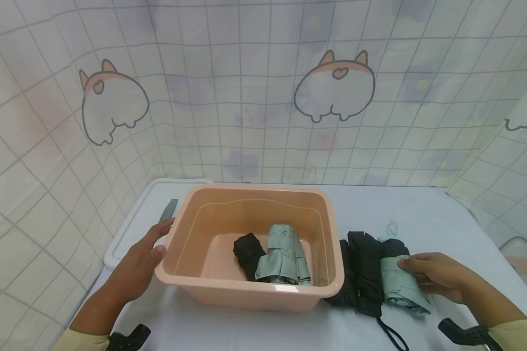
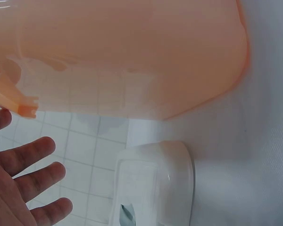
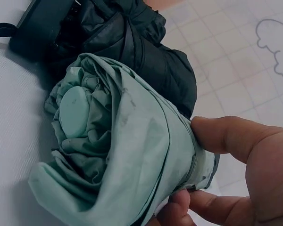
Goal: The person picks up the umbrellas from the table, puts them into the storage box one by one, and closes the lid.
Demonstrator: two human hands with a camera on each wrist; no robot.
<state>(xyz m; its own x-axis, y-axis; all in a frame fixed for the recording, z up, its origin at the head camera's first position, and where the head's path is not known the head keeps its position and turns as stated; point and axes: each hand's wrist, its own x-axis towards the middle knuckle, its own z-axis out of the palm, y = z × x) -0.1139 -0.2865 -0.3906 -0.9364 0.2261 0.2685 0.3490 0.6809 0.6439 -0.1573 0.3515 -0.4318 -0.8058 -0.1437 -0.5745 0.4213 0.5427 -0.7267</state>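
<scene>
My right hand [image 1: 441, 278] pinches a folded pale-green umbrella [image 1: 401, 282] between thumb and fingers, at the right of the table. In the right wrist view, the round end cap of this umbrella [image 3: 137, 136] faces the camera. Folded black umbrellas [image 1: 364, 273] lie right beside it, against the basin's right side. My left hand [image 1: 138, 263] is at the left rim of a peach plastic basin [image 1: 246, 295]. Its fingers look straight and spread in the left wrist view. Inside the basin are a rolled pale-green umbrella bundle [image 1: 281, 253] and a black one [image 1: 248, 253].
Behind and left of the basin lies a white tray or lid [image 1: 136, 219], with a grey blade-like item [image 1: 169, 209] on it. A white cloth [image 1: 426, 209] covers the table. Tile-patterned curtains [image 1: 263, 122] with cartoon animals enclose the back and sides.
</scene>
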